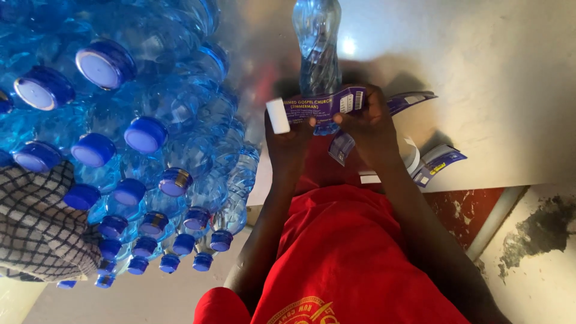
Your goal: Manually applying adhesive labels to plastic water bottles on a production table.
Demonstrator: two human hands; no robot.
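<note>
I see both hands closed on a purple label strip [324, 103] against the clear bottle [317, 48] lying on the tabletop [510, 72]: left hand [288, 141], right hand [369, 123]; wrapping unfinished, spare labels [435, 162] right, many capped bottles [138, 138] left.

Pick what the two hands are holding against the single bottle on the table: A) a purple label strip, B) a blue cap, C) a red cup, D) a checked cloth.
A: the left hand and right hand stretch a purple label strip across the clear bottle.
</note>
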